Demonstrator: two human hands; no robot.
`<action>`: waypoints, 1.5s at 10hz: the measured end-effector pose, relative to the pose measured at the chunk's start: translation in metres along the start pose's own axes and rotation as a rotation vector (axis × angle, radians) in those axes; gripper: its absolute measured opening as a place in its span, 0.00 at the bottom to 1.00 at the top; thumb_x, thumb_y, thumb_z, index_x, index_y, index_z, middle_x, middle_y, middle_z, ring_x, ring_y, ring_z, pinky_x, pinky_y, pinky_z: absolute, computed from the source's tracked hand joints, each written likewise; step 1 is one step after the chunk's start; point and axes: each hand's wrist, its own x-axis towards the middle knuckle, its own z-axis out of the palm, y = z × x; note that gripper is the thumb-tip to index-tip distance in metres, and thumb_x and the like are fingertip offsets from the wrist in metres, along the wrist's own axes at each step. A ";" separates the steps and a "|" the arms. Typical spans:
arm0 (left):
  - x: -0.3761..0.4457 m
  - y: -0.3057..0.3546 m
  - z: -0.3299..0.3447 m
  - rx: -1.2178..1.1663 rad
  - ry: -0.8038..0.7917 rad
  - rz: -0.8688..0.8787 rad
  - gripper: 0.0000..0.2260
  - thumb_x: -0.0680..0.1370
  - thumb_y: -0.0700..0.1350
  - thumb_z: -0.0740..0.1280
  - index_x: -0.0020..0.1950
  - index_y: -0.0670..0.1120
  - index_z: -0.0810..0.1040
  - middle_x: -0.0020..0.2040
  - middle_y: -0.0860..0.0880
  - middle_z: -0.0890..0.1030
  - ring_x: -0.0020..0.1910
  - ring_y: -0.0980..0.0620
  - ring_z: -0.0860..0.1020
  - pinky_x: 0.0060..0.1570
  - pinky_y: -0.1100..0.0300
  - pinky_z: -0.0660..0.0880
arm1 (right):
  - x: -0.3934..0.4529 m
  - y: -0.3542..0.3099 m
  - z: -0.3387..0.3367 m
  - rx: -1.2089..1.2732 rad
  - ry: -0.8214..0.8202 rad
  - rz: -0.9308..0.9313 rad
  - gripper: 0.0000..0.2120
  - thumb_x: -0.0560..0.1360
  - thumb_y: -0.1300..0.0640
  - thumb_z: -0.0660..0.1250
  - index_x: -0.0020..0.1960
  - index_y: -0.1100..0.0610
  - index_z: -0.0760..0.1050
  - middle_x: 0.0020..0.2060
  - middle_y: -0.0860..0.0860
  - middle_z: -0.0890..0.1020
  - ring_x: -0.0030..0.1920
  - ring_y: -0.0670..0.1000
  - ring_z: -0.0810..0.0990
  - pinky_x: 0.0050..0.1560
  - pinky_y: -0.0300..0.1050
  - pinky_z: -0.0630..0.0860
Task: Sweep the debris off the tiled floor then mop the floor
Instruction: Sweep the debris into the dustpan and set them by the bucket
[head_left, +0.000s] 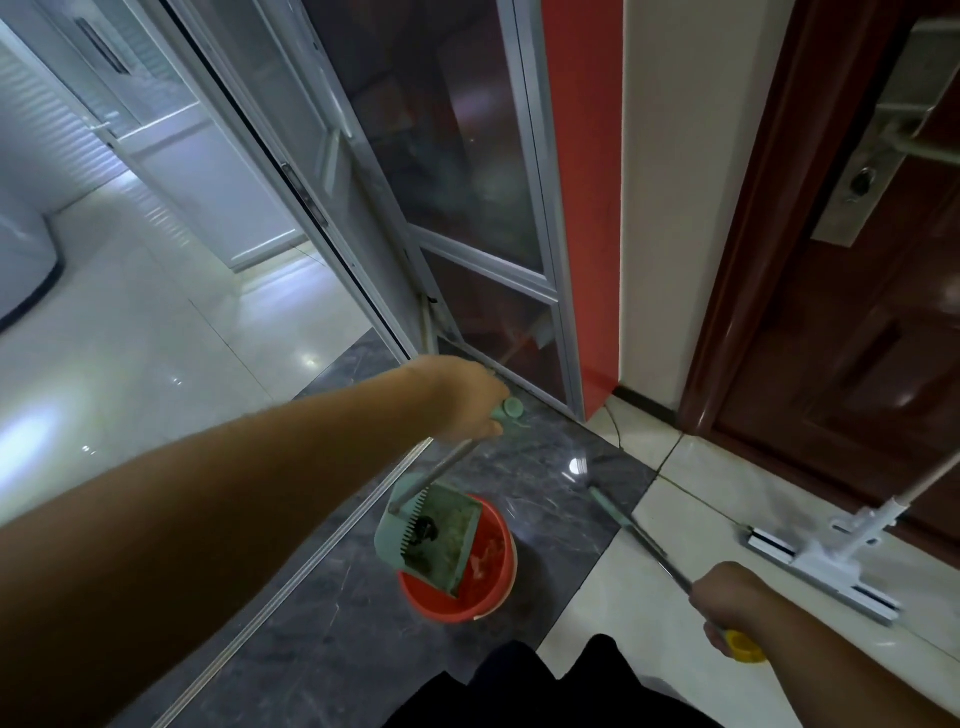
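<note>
My left hand (467, 397) grips the green top end of a long-handled dustpan (431, 540). The green pan is tipped over a red bucket (488, 597) on the dark grey tiles, with dark debris and dust inside the pan. My right hand (727, 603) grips a thin metal pole (639, 535) near its yellow end cap (745, 647); the pole runs up-left to the floor, its far end green. A white flat mop (826, 566) stands on the pale tiles to the right, its handle rising to the upper right.
A glass door with an aluminium frame (467, 218) stands ahead, beside a red wall strip (587, 208). A brown wooden door (857, 312) is at the right. A metal floor track (322, 556) divides dark tiles from glossy white floor (130, 353) on the left.
</note>
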 end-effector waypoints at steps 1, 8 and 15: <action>-0.001 -0.010 -0.018 -0.052 0.073 -0.003 0.23 0.83 0.59 0.59 0.72 0.46 0.71 0.66 0.46 0.77 0.62 0.44 0.76 0.61 0.49 0.73 | -0.023 -0.011 -0.020 -0.390 -0.157 -0.039 0.07 0.80 0.61 0.62 0.49 0.59 0.79 0.49 0.57 0.83 0.36 0.48 0.82 0.29 0.36 0.71; 0.094 -0.022 -0.058 -0.073 0.241 0.246 0.20 0.82 0.60 0.60 0.69 0.51 0.73 0.61 0.48 0.80 0.58 0.46 0.78 0.47 0.56 0.68 | -0.032 -0.028 -0.054 0.416 0.061 0.121 0.10 0.78 0.65 0.63 0.39 0.58 0.70 0.34 0.55 0.76 0.31 0.52 0.77 0.37 0.48 0.80; 0.304 -0.080 0.070 -0.363 0.125 0.409 0.14 0.79 0.58 0.63 0.59 0.52 0.77 0.52 0.50 0.81 0.51 0.47 0.79 0.52 0.48 0.79 | 0.019 -0.201 -0.047 1.063 -0.095 0.493 0.13 0.76 0.63 0.62 0.60 0.67 0.73 0.44 0.62 0.75 0.27 0.55 0.76 0.27 0.42 0.76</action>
